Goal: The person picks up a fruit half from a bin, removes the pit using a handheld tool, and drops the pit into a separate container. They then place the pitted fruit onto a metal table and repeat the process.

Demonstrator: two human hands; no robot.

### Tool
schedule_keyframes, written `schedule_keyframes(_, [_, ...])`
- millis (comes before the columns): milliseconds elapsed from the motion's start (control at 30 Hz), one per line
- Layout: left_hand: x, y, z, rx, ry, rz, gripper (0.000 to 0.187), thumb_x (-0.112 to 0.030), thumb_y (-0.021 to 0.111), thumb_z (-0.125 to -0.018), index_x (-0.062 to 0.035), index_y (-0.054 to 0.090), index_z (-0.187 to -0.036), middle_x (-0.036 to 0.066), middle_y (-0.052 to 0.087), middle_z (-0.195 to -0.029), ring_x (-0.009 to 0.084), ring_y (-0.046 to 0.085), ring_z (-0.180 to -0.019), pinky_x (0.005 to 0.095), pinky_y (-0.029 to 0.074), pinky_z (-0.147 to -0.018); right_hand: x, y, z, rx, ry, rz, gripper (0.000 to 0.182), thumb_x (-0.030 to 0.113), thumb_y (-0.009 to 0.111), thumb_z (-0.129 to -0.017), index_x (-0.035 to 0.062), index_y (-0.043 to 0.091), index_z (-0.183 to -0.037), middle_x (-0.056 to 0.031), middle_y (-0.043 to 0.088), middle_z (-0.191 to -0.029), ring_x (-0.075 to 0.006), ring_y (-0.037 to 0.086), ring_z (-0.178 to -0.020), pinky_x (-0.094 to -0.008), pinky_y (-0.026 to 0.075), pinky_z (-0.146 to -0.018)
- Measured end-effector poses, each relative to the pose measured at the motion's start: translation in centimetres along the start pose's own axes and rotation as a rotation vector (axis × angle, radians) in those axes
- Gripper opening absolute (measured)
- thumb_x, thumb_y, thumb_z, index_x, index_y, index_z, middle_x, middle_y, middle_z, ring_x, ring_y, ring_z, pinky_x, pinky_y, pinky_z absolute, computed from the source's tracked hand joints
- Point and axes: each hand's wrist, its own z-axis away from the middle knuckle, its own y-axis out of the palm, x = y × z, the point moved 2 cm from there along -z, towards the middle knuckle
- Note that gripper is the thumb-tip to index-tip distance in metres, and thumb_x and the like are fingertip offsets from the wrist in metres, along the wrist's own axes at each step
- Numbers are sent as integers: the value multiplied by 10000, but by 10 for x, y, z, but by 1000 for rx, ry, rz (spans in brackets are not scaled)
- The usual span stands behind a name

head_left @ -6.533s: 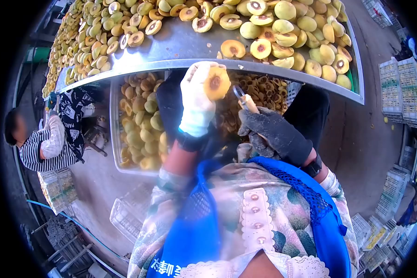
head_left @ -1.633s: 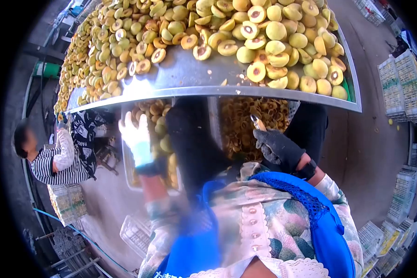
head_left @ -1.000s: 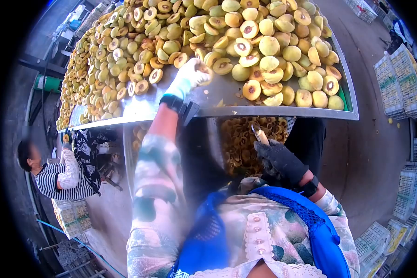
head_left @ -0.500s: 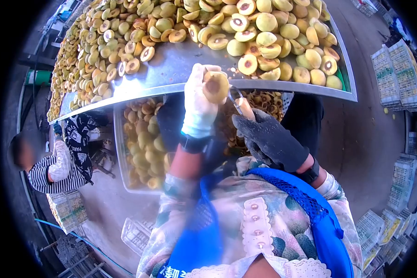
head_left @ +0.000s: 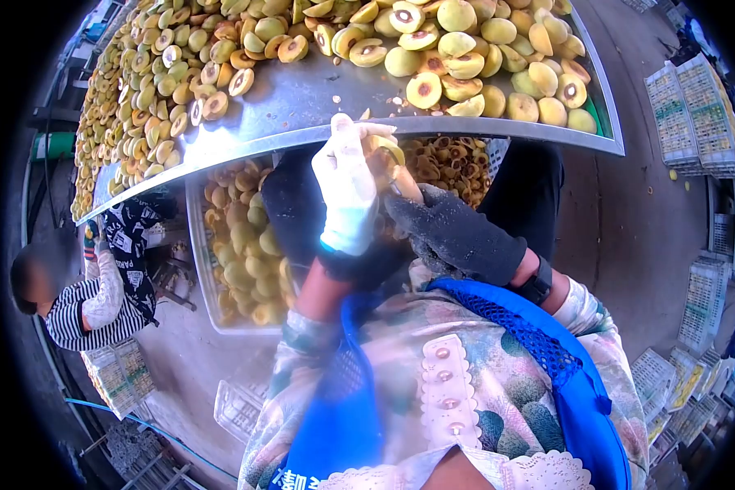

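My left hand (head_left: 341,192), in a white glove, is closed around a peach half (head_left: 381,157) just in front of the table's near edge. My right hand (head_left: 461,233), in a dark glove, grips the wooden handle of a pitting tool (head_left: 407,184). The tool's metal end is against the cut face of the peach half, mostly hidden there. Many halved peaches (head_left: 457,65), some showing brown centres, lie on the metal table (head_left: 290,102) beyond my hands.
A pale tub of peach halves (head_left: 249,253) stands below the table edge at left; reddish-brown pieces (head_left: 453,167) lie under the edge at right. Another person (head_left: 98,298) sits at the far left. Stacked plastic crates (head_left: 694,118) stand on the right.
The tool's metal loop, visible beside the peach half before, is now at the fruit and mostly hidden. My right hand has moved left, nearer my left hand. The view has shifted slightly.
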Motion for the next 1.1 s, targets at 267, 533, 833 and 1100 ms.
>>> schedule_keyframes(267, [-13,5,10,-8,-11,7,630,-463,325,-1019,54,644,-850,81,612,-651,140,556,-498,228,437,-507,-1,2,5,20,262,-361,225,227,495,-999,32,579,-1071,-14,590,-836,-87,541,-725,-272,437,-620])
schedule_keyframes(533, [-1,-1,7,261,-159,270,679,-567,287,-990,31,607,-1003,146,642,-915,179,619,-733,253,501,-570,14,-12,8,132,447,-533,242,328,550,-972,93,604,-953,49,555,-778,-24,476,-628,-192,384,-547])
schedule_keyframes(833, [4,-5,3,341,-144,228,526,-410,405,-999,57,631,-913,134,632,-743,180,579,-548,251,473,-492,-8,-4,13,123,655,-692,205,316,583,-950,111,582,-938,42,510,-666,-51,437,-455,-203,340,-406])
schedule_keyframes(1100, [6,-4,-2,451,-148,110,441,-357,503,-963,36,662,-842,104,659,-721,169,608,-494,243,451,-465,-26,-11,15,168,-77,-71,156,268,555,-963,114,582,-965,24,525,-657,-60,434,-434,-200,333,-388])
